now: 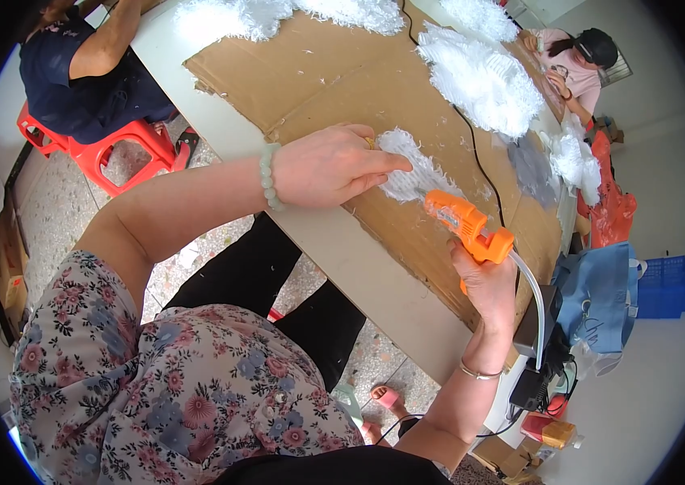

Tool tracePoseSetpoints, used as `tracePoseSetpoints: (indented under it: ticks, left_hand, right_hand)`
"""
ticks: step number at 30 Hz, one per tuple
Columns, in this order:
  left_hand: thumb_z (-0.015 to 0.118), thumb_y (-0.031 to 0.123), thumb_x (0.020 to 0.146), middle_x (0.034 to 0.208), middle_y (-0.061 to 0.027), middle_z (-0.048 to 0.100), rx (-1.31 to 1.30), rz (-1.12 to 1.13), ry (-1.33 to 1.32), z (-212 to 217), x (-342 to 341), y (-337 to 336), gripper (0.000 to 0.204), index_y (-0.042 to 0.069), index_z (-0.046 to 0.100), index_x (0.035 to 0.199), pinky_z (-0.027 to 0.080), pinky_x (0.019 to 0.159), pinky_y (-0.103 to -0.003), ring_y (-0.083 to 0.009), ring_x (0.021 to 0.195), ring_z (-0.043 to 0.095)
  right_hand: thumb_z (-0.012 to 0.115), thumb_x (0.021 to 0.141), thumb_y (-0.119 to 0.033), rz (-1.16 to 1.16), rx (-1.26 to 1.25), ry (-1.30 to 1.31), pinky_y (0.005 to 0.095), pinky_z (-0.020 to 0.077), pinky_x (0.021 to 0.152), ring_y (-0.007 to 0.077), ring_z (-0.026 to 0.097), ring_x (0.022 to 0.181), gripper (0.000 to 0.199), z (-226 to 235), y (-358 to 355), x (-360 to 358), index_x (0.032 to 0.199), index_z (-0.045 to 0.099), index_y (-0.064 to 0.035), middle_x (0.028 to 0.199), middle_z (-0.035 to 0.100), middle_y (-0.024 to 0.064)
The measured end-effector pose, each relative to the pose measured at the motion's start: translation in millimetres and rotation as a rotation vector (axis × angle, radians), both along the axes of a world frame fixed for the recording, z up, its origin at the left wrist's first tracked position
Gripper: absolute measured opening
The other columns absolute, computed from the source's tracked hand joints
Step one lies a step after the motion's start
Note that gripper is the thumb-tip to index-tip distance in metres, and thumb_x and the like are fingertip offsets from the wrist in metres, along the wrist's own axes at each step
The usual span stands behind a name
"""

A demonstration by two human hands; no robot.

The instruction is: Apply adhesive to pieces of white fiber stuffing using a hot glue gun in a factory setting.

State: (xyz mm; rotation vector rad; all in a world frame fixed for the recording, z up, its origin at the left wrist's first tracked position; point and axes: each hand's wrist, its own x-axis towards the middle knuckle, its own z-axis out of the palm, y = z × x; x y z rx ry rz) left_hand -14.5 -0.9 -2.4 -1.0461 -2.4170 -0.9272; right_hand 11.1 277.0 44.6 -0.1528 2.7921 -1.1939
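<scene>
My left hand (328,164) presses a small white fluffy piece (409,168) flat on the brown cardboard sheet (334,73) that covers the table. My right hand (488,283) grips an orange hot glue gun (465,221), its nozzle pointing at the lower edge of the white piece. A clear glue stick (530,299) sticks out of the back of the gun. A pale bead bracelet sits on my left wrist, a thin metal bangle on my right.
Large heaps of white fluffy material (480,77) lie farther along the cardboard, with a grey piece (530,168) beside them. A black cable (472,145) runs across the sheet. One person sits on a red stool (108,149), another (573,69) works at the far end. Blue bag (597,295) and blue crate (670,283) to the right.
</scene>
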Motion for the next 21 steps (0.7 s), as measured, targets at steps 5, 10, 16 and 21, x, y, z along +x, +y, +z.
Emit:
tracePoseSetpoints:
  ticks: [5,10,16,21]
  left_hand:
    - [0.058,0.006,0.085,0.078,-0.0086,0.064,-0.006,0.005,-0.015,1,0,-1,0.036,0.008,0.056,0.121,0.047,0.073,-0.040,-0.0304,0.084,0.054]
    - [0.057,0.007,0.086,0.079,-0.0092,0.064,0.000,0.005,-0.005,0,-1,-2,0.035,0.007,0.056,0.121,0.047,0.074,-0.040,-0.0307,0.085,0.054]
    - [0.057,0.009,0.085,0.073,-0.0097,0.064,0.121,-0.002,-0.013,-2,-4,0,0.028,0.008,0.061,0.113,0.047,0.073,-0.040,-0.0308,0.077,0.054]
    - [0.057,0.011,0.087,0.071,-0.0105,0.063,0.167,-0.011,-0.031,-1,-4,0,0.027,0.009,0.062,0.113,0.047,0.072,-0.041,-0.0311,0.075,0.055]
  right_hand:
    - [0.071,0.076,-0.012,0.016,-0.092,0.046,0.0227,0.0422,0.060,0.0054,0.050,0.065,0.018,-4,0,1,0.089,0.065,-0.0006,0.072,0.058,-0.0021]
    - [0.071,0.076,-0.013,0.082,-0.106,0.018,0.0228,0.0426,0.060,0.0052,0.051,0.066,0.020,-7,-5,4,0.092,0.065,-0.0019,0.074,0.058,-0.0025]
    - [0.071,0.076,-0.015,0.099,-0.020,-0.020,0.0230,0.0430,0.060,0.0056,0.051,0.067,0.021,-8,-12,4,0.092,0.066,-0.0024,0.075,0.059,-0.0026]
    - [0.071,0.076,-0.016,0.101,-0.036,-0.031,0.0227,0.0434,0.062,0.0057,0.052,0.068,0.022,-4,-16,5,0.093,0.066,-0.0018,0.076,0.060,-0.0017]
